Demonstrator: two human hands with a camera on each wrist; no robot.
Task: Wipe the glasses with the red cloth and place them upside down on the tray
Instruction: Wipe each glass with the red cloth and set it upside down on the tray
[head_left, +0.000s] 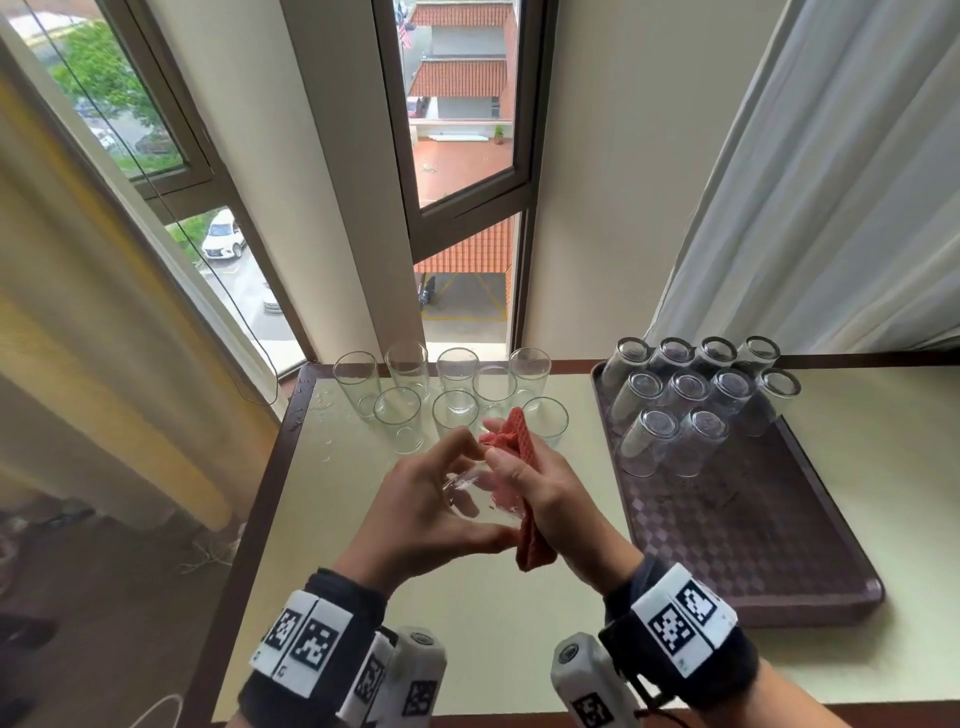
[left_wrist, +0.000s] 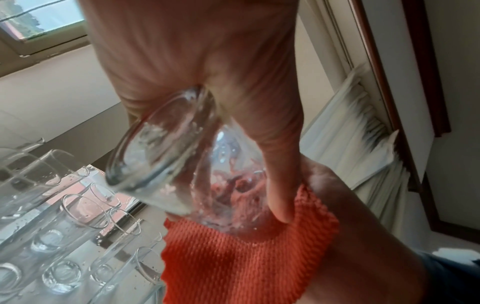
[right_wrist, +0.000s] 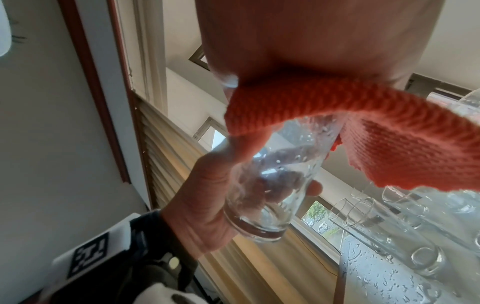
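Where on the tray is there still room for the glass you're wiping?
The near half of the tray is bare, between the front row of upside-down glasses and the tray's near rim. Its far end is crowded with them. The table's far-left corner is packed with upright glasses.

Upright glasses (head_left: 447, 395) left on table (head_left: 332, 499); inverted glasses (head_left: 691, 400) on tray (head_left: 753, 525), right.

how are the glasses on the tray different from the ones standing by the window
1. The glasses on the tray are upside down, base up; the glasses by the window stand upright, mouths open.
2. The tray glasses sit on the brown tray; the window glasses stand on the droplet-spattered table.
Both groups are clear, plain tumblers.
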